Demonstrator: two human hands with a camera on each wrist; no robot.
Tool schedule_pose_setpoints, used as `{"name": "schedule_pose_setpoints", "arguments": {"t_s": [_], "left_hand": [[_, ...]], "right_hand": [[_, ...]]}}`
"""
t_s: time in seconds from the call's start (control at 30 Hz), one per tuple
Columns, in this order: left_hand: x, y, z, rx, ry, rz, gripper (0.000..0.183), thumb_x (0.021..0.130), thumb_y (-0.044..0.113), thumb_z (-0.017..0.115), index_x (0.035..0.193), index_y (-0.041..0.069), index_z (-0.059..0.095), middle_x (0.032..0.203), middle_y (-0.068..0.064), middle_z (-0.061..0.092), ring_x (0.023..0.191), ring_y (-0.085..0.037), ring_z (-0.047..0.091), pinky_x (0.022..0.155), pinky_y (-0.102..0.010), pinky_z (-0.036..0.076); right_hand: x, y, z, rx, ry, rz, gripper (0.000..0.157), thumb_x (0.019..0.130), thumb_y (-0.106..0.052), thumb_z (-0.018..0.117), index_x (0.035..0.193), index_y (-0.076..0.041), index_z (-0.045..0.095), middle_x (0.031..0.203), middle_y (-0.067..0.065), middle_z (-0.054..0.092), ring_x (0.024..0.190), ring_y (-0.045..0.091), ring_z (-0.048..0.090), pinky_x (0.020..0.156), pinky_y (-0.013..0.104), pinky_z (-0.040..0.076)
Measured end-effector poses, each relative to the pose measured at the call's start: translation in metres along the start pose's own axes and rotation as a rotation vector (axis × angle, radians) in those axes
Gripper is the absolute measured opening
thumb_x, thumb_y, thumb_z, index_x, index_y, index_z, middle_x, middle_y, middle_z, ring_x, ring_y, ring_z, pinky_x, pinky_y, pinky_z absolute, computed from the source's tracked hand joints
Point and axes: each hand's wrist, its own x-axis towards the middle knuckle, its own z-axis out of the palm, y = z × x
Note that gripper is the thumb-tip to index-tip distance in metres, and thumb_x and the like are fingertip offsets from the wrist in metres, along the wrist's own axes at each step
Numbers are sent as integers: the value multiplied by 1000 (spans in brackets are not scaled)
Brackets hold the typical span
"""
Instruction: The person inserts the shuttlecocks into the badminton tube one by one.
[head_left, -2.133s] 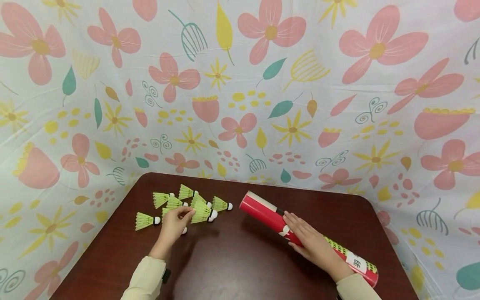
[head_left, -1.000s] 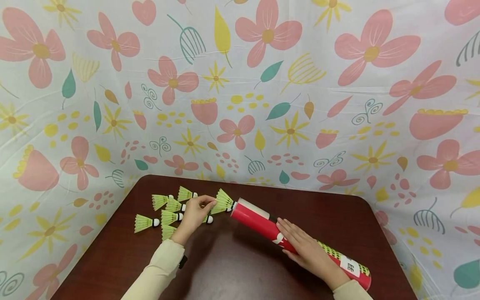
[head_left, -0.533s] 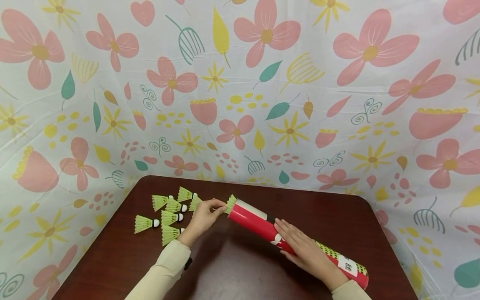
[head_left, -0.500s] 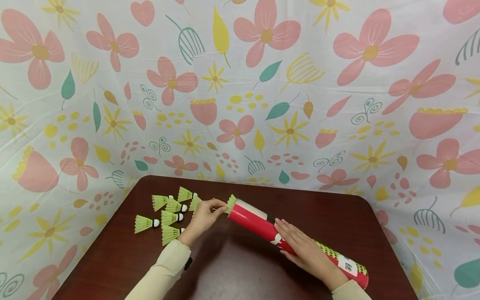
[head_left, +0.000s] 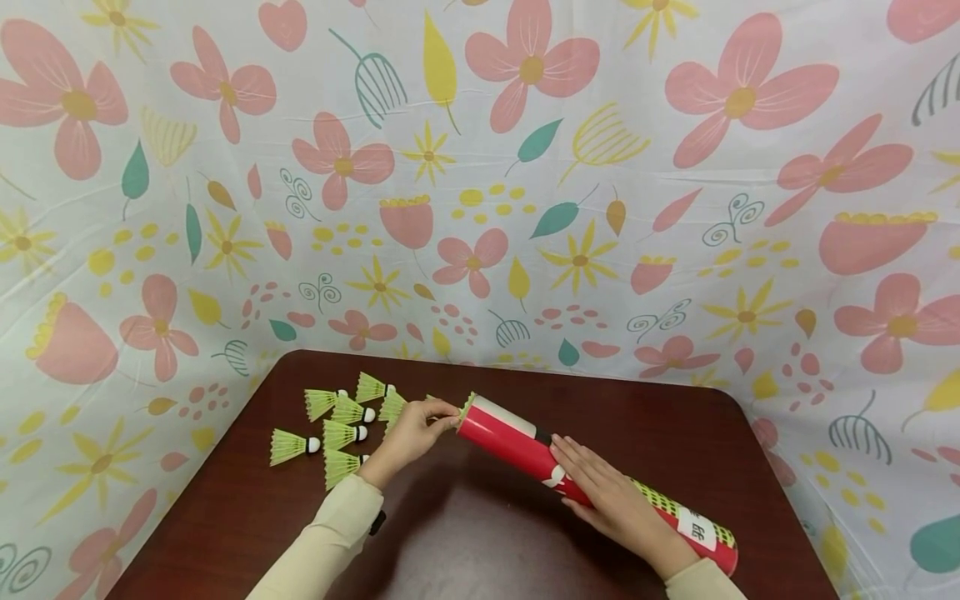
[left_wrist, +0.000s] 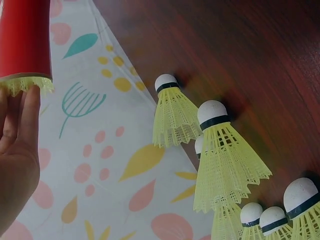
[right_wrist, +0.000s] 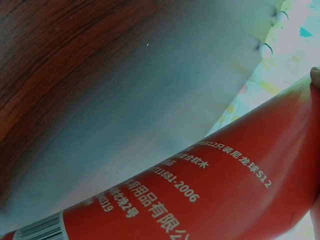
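Observation:
My left hand is at the mouth of a red cardboard shuttlecock tube, thumb and forefinger pinching the yellow skirt of a shuttlecock. Only the skirt's ragged edge shows; the rest is hidden inside the tube. The left wrist view has the fingertips right at that skirt edge, under the tube's rim. My right hand holds the tube around its middle, fingers laid across the top and thumb on the near side. The tube slants, its mouth toward the left hand and its base at the lower right.
Several yellow shuttlecocks with white heads lie left of and behind the left hand; one sits apart at the far left. The dark brown table ends at a flower-patterned cloth at the back and sides.
My left hand picked up a shuttlecock from the group, carried it right to the tube's mouth and pushed it in until only the skirt edge shows. The tube shifted slightly left.

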Motion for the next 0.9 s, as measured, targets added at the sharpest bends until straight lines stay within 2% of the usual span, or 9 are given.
{"name": "schedule_pose_setpoints", "arguments": {"t_s": [0.1, 0.2, 0.43, 0.6, 0.83, 0.9], "left_hand": [[0, -3, 1, -2, 1, 74, 8, 89, 7, 68, 92, 5, 74, 90, -4, 72, 79, -12, 65, 65, -27, 53], [1, -5, 0, -5, -25, 118, 10, 89, 8, 67, 94, 4, 74, 90, -3, 72, 80, -10, 64, 64, -25, 52], [8, 0, -5, -14, -181, 30, 14, 90, -1, 64, 97, 4, 74, 96, -7, 72, 78, -9, 60, 64, -24, 49], [12, -3, -7, -54, -266, -4, 14, 90, -2, 63, 94, 5, 75, 97, -7, 71, 78, -9, 58, 65, -22, 48], [14, -6, -11, -101, -280, 18, 14, 89, -1, 64, 98, 2, 75, 96, -9, 72, 95, -20, 66, 75, -25, 53], [14, -7, -12, -121, -286, 20, 14, 90, 0, 63, 99, 0, 75, 97, -11, 71, 92, -23, 66, 74, -27, 53]], "right_hand": [[0, -1, 0, 1, 5, -6, 72, 98, -57, 29, 150, -7, 33, 154, 8, 33, 139, 24, 34, 114, 20, 12], [-1, -1, 1, 2, 14, -19, 72, 98, -57, 30, 150, -6, 34, 154, 9, 33, 139, 24, 33, 114, 20, 11], [1, -1, 2, 12, 65, -62, 70, 99, -53, 32, 147, -3, 37, 152, 12, 36, 135, 29, 39, 115, 22, 14], [0, -1, 2, 16, 33, -42, 71, 99, -55, 30, 149, -4, 34, 153, 11, 34, 138, 26, 35, 114, 20, 12], [0, 1, 0, -3, 10, -18, 73, 98, -56, 32, 149, -4, 34, 153, 11, 34, 138, 25, 34, 114, 20, 11], [0, 1, 0, -1, 3, -13, 73, 98, -56, 31, 149, -4, 34, 153, 11, 35, 139, 25, 34, 114, 19, 11]]}}
